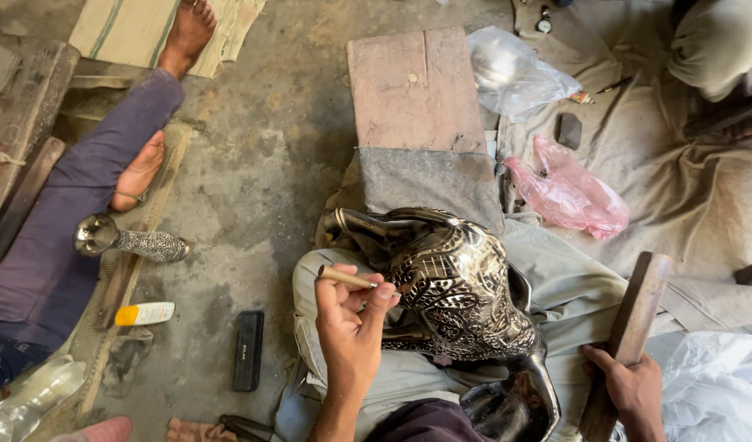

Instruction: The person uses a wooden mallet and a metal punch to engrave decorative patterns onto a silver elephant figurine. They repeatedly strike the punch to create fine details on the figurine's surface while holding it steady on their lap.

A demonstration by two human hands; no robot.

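Resting across the person's lap, an engraved metal animal figure (458,286), dark and shiny with cut floral patterns, is the landmark. Beyond it lies a reddish stone slab (415,88) on the concrete floor (253,164); to the figure's right spreads a grey cloth (679,188) carrying a pink plastic bag (568,192). Far left of the figure sits another person's leg in purple trousers (73,205). Just right of the figure, the right hand (634,389) has its fingers clenched around a wooden mallet (630,336), held upright. Touching the figure's left flank, the left hand (351,323) has its fingers pinching a small chisel (347,277), tip set against the engraved surface. Left of the figure lies a black case (247,350).
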